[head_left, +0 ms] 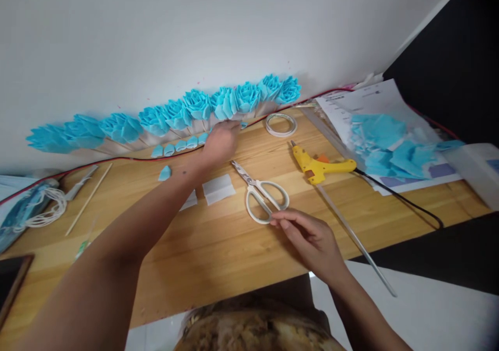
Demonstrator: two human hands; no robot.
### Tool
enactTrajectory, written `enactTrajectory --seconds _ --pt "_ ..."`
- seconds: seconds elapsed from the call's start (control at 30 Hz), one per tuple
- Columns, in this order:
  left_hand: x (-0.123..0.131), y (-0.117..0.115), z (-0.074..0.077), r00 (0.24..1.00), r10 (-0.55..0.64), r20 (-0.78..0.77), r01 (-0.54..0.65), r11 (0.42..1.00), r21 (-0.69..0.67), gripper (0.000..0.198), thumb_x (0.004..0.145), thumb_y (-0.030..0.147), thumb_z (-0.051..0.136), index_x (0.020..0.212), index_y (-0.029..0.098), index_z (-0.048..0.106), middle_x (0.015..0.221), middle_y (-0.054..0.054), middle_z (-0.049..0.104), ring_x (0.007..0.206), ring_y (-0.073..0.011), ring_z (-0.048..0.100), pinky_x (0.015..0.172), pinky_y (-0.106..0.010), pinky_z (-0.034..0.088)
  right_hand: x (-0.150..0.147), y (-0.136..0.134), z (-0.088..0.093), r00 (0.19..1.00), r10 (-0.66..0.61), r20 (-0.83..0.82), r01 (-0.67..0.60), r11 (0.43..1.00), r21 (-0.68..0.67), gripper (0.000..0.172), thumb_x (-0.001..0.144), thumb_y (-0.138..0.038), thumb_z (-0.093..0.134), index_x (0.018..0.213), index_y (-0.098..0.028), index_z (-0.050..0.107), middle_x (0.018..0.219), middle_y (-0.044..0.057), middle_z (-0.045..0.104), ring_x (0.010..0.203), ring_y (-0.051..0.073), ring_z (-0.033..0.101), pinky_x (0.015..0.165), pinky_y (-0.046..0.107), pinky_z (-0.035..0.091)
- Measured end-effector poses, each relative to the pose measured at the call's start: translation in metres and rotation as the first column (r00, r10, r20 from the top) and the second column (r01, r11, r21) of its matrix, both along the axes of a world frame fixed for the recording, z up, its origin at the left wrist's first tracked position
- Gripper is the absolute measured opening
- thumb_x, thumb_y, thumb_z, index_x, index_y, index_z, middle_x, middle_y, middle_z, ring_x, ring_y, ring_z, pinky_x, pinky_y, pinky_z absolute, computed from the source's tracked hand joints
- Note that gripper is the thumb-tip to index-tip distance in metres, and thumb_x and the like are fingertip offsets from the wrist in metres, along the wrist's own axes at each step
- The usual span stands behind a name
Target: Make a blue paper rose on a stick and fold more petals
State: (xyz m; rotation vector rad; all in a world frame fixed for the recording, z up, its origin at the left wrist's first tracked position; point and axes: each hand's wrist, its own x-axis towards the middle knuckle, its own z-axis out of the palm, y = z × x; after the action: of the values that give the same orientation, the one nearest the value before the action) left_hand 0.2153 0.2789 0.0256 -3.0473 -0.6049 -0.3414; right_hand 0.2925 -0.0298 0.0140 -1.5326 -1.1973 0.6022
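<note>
A: Here's the left hand, stretched out at the end of the row of small blue buds, just in front of the big blue flowers along the wall! Anything in its grip?

B: Can't tell! Fingers bunched close together, fingertips right beside a scrap of blue. The right hand has thumb and forefinger nearly meeting over the scissors, at the lower loop; touching or just above, I can't say.

A: Containers?

B: A cloudy plastic box at the right edge, contents unclear. Over on the left, a plastic packet showing blue inside, white cord bundled against it.

A: Any writing?

B: Yes, on the printed paper under that heap of blue petals! Dark print, too small to read, and a purple band near the bottom edge. The yellow glue gun lies just left of it.
</note>
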Motion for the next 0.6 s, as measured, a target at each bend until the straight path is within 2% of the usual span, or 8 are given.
enactTrajectory --seconds 0.1,0.17,0.3,0.43,0.6 --pt "-0.003 -0.013 0.003 1.0 0.023 -0.022 -0.022 1.0 0.016 0.039 0.094 0.011 0.036 0.117 0.007 0.068 0.125 -0.02 0.067 0.119 -0.0306 0.06 0.105 -0.046 0.046 0.0 0.0 0.001 1.0 0.006 -0.009 -0.006 1.0 0.003 0.018 0.096 -0.023 0.06 0.104 -0.028 0.076 0.089 -0.002 0.079 0.081 0.01 0.074 0.074 0.017 0.055" --pt "-0.005 -0.018 0.005 0.999 -0.008 -0.052 0.008 1.0 0.002 0.04 0.093 0.01 0.037 0.115 0.008 0.07 0.123 -0.02 0.068 0.119 -0.0308 0.061 0.106 -0.047 0.046 0.0 0.0 0.001 1.0 0.007 -0.012 -0.007 1.0 0.006 0.017 0.096 -0.023 0.06 0.104 -0.027 0.076 0.089 -0.002 0.079 0.081 0.011 0.074 0.074 0.018 0.055" --pt "-0.017 -0.017 0.013 0.998 -0.032 0.05 0.04 0.987 -0.156 0.043 0.09 0.011 0.04 0.119 0.012 0.072 0.137 -0.016 0.065 0.129 -0.028 0.058 0.113 -0.045 0.044 0.0 -0.002 0.0 1.0 0.008 -0.016 -0.008 1.0 -0.005 0.017 0.097 -0.024 0.06 0.103 -0.026 0.076 0.089 -0.001 0.079 0.081 0.011 0.074 0.073 0.018 0.055" --pt "-0.048 -0.015 0.027 0.978 0.051 0.204 0.018 0.947 -0.32 0.043 0.09 0.016 0.041 0.115 0.021 0.076 0.133 -0.006 0.07 0.127 -0.0236 0.062 0.112 -0.043 0.047 0.0 -0.002 -0.002 1.0 0.011 -0.024 -0.011 1.0 -0.007 0.017 0.097 -0.025 0.06 0.103 -0.026 0.076 0.089 -0.001 0.079 0.082 0.012 0.074 0.074 0.019 0.055" --pt "-0.089 -0.014 0.037 0.945 0.208 0.254 -0.127 0.946 -0.299 0.041 0.086 0.015 0.043 0.107 0.017 0.078 0.117 -0.008 0.076 0.113 -0.0244 0.068 0.105 -0.042 0.052 0.0 0.0 -0.005 1.0 0.005 -0.012 -0.005 1.0 -0.008 0.017 0.096 -0.027 0.061 0.102 -0.026 0.077 0.089 0.0 0.079 0.082 0.013 0.074 0.076 0.021 0.055"
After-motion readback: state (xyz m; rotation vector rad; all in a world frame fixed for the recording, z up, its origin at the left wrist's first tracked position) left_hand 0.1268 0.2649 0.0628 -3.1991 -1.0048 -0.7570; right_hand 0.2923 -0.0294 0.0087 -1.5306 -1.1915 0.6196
